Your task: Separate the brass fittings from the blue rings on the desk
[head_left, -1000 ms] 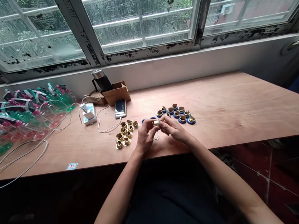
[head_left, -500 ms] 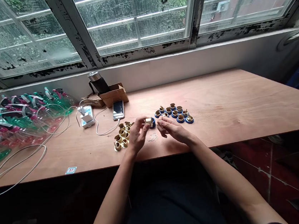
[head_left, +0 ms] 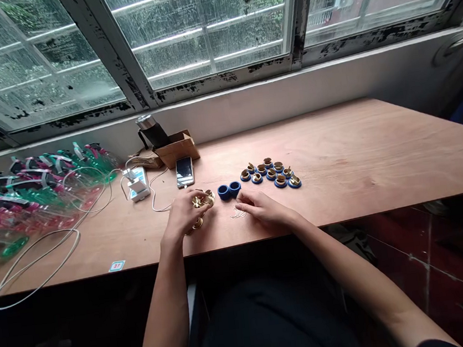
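On the left side of the work area, my left hand [head_left: 183, 213] is closed with thumb and fingertips around a gold-coloured flanged piece [head_left: 208, 197]. It hovers low over more gold pieces [head_left: 197, 223], partly hiding them. My right hand [head_left: 262, 206] rests low over the table, fingers curled and thumb against them. Anything in that pinch is too small to make out. Thin pale rings [head_left: 238, 213] lie beside its fingertips. Just beyond stand two blue ring-shaped caps [head_left: 223, 192], side by side. Behind my right hand are several gold pieces seated in blue caps [head_left: 280, 180].
A phone [head_left: 184, 172] on a cable lies in front of a cardboard box [head_left: 182, 148] holding a black flask [head_left: 154, 132]. A white power strip [head_left: 137, 185] and looping cable sit to the left. Green and pink spray bottles [head_left: 44, 186] crowd the far left of the wooden table [head_left: 340, 172].
My left hand has moved left from beside the blue caps to the gold pieces, uncovering both caps. My right hand has shifted slightly left and down, toward the thin rings.
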Demonstrator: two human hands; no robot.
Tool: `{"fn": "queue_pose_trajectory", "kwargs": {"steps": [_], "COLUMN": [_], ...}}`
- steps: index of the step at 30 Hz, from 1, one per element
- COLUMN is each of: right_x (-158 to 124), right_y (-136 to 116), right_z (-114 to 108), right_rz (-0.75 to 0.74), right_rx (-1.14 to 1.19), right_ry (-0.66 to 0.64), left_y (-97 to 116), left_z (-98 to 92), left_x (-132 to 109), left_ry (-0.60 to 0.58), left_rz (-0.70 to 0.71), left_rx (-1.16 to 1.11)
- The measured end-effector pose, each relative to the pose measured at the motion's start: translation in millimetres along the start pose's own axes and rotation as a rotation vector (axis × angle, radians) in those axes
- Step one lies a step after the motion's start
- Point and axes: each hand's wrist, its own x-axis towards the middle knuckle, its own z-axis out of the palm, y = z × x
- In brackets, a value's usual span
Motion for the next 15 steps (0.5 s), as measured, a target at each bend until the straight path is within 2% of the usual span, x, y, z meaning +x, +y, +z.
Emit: {"fn": "queue_pose_trajectory", "kwargs": {"steps": [3, 7, 15], "right_x": [-1.2, -1.5, -2.3], "right_y": [-0.3, 1.3, 3.0], "right_z": [-0.1, 1.3, 5.9], "right_rz": [-0.011, -0.014, -0.012], "right_rx": [-0.020, -0.074, -0.271], "right_ry": [-0.006, -0.039, -0.069], "left_y": [2.7, 7.2, 4.9], "left_z": [7.0, 9.6, 12.6], "left_x": [0.8, 0.6, 1.0], "left_ry": [-0.041, -0.033, -0.025], "left_rz": [0.003, -0.056, -0.075], "left_rx": [0.084, 0.173, 0.195]}}
